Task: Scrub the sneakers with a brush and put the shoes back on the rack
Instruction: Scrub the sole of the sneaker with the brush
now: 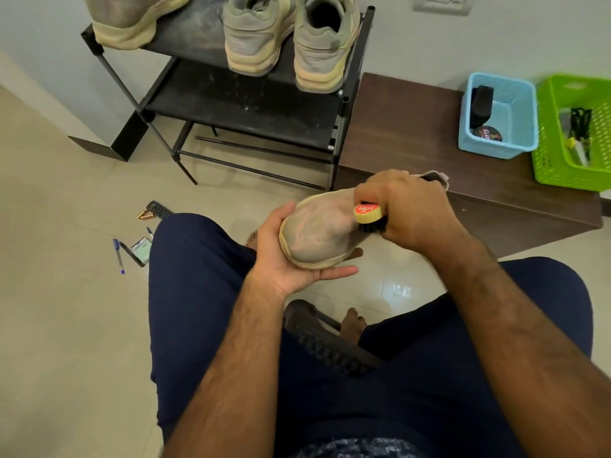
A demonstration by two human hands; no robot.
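Two hands work one worn sneaker (314,233), seen through the head camera I am monitoring remotely. The left hand (287,256) cradles the toe, thumb hooked over the rubber rim and fingers laid flat under the sole. The right hand (406,209) is wrapped round a brush (370,218) — pale wooden back, red label, black bristles — pressed against the grey knit upper. The sneaker hangs in the air above my subject's knees, just off the front corner of a dark wooden bench (413,127).

On the top shelf of the black metal rack (251,107), a pair of sneakers (254,38) with thick cream soles stands heels-out at the right end, overhanging the front edge. A single sneaker (132,18) sits at the left corner.

At the bench's far right, a blue basket (515,133) of slotted plastic holds a round polish tin (487,133), and just beside it is a green basket (555,160).

Glossy cream floor tiles (66,292) stretch open to the left — only pens (118,256) and a remote (158,209) lie near the left knee.
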